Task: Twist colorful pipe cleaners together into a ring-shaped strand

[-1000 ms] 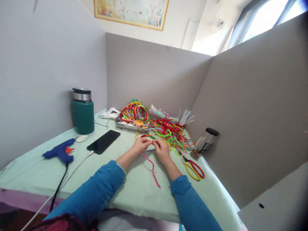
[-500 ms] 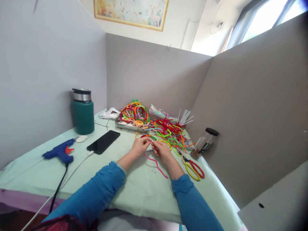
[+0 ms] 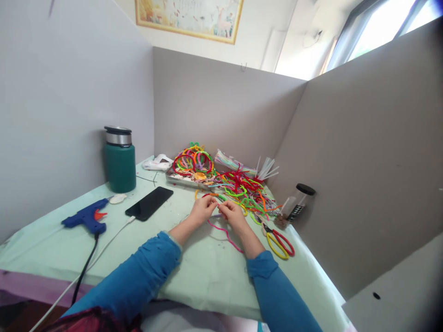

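My left hand (image 3: 202, 210) and my right hand (image 3: 232, 214) meet fingertip to fingertip over the middle of the table. Both are closed in a pinch on a pink pipe cleaner (image 3: 226, 234), whose wavy free end hangs below them toward my right wrist. Multicoloured rings (image 3: 193, 161) sit on a metal tray (image 3: 188, 183) beyond my hands. To the tray's right spreads a heap of coloured pipe cleaners (image 3: 244, 184). Pliers or cutters with one red and one yellow handle (image 3: 278, 244) lie right of my right hand.
At the left stand a green bottle (image 3: 120, 166), a black phone (image 3: 149, 204) on a white cable and a blue glue gun (image 3: 86, 216). A clear jar with a black lid (image 3: 298, 202) leans at the right. Grey partitions (image 3: 221, 97) enclose the table.
The free end of the pink pipe cleaner has shifted slightly up and to the right. My right hand's fingers have moved a little; both hands keep their pinch.
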Action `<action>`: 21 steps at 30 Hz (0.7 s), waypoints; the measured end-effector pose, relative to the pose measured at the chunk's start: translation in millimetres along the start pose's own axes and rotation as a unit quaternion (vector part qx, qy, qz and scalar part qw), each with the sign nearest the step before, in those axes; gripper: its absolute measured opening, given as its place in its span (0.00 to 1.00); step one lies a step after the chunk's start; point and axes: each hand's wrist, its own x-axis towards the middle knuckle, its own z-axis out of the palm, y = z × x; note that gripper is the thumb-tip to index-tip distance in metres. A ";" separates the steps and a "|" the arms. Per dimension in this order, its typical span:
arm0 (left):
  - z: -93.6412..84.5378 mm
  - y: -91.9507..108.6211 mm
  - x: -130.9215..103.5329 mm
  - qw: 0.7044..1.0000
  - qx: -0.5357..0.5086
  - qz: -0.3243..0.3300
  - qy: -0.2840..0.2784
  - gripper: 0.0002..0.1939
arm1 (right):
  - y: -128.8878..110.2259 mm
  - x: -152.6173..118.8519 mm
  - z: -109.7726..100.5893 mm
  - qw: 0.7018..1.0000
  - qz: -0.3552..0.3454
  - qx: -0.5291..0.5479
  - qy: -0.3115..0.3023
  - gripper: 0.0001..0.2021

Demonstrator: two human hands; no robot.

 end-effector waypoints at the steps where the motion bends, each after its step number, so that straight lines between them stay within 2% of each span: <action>1: 0.5 0.0 1.0 0.999 -0.035 -0.024 -0.008 0.08 | 1.5 0.1 0.4 0.998 -0.036 -0.042 0.008 0.09; 3: 0.7 1.2 2.2 0.991 -0.110 -0.076 -0.030 0.08 | 3.9 -0.3 1.0 0.983 -0.116 -0.139 0.026 0.08; 6: -0.7 4.3 2.0 0.971 -0.185 -0.140 -0.059 0.10 | 4.9 -2.3 1.3 0.941 -0.198 -0.271 0.043 0.08; 9: -2.2 5.4 0.8 0.956 -0.217 -0.185 -0.070 0.11 | 3.0 -4.1 0.8 0.900 -0.231 -0.366 0.055 0.08; 12: -2.6 3.8 0.3 0.932 -0.272 -0.219 -0.096 0.12 | 1.8 -3.8 -0.1 0.880 -0.236 -0.404 0.076 0.08; 14: -2.6 2.5 0.4 0.919 -0.300 -0.230 -0.110 0.12 | 3.1 -2.4 -1.4 0.889 -0.231 -0.387 0.083 0.09; 17: -2.8 1.1 1.1 0.917 -0.307 -0.234 -0.098 0.12 | 6.8 0.2 -4.2 0.928 -0.201 -0.306 0.071 0.08; 21: -3.0 -0.6 3.0 0.928 -0.293 -0.225 -0.054 0.14 | 7.6 2.1 -5.8 0.982 -0.104 -0.155 0.021 0.08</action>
